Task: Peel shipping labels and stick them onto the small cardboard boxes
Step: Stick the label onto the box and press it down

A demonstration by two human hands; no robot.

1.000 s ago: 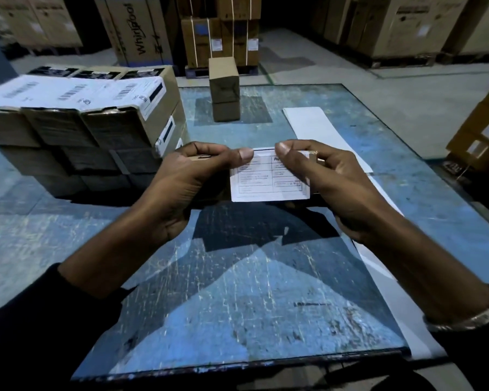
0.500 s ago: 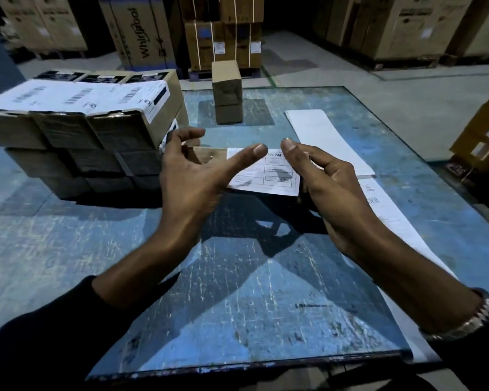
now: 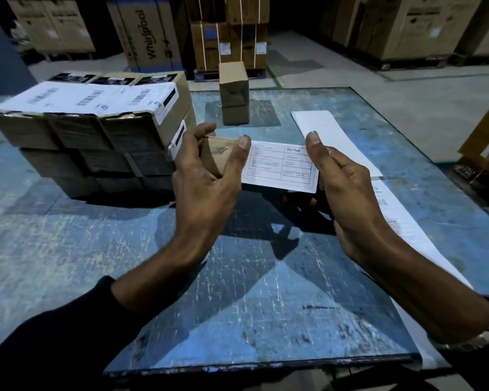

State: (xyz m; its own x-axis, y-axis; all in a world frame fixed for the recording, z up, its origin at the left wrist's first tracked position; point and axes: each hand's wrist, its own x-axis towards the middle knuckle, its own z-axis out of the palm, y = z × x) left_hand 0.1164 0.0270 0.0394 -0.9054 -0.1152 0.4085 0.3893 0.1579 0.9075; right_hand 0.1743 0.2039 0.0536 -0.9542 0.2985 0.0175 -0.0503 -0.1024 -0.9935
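A small cardboard box (image 3: 215, 156) is held above the blue table (image 3: 237, 306), casting a shadow below. A white "Pre-Paid" shipping label (image 3: 280, 167) lies flat on its top face. My left hand (image 3: 206, 187) grips the box's left end, thumb tip at the label's left edge and fingers round the far side. My right hand (image 3: 342, 187) holds the right end, thumb at the label's upper right corner and fingers curled underneath. The box's right part is hidden by the label and my hand.
A stack of labelled boxes (image 3: 96, 131) stands at the left, close to my left hand. One unlabelled box (image 3: 233, 91) stands upright at the table's far edge. A long white label strip (image 3: 331, 134) runs along the right side. Big cartons line the warehouse floor behind.
A second ago both hands pinched the label by its upper corners. It then came down flat onto the box top, and my hands now clasp the box's two ends.
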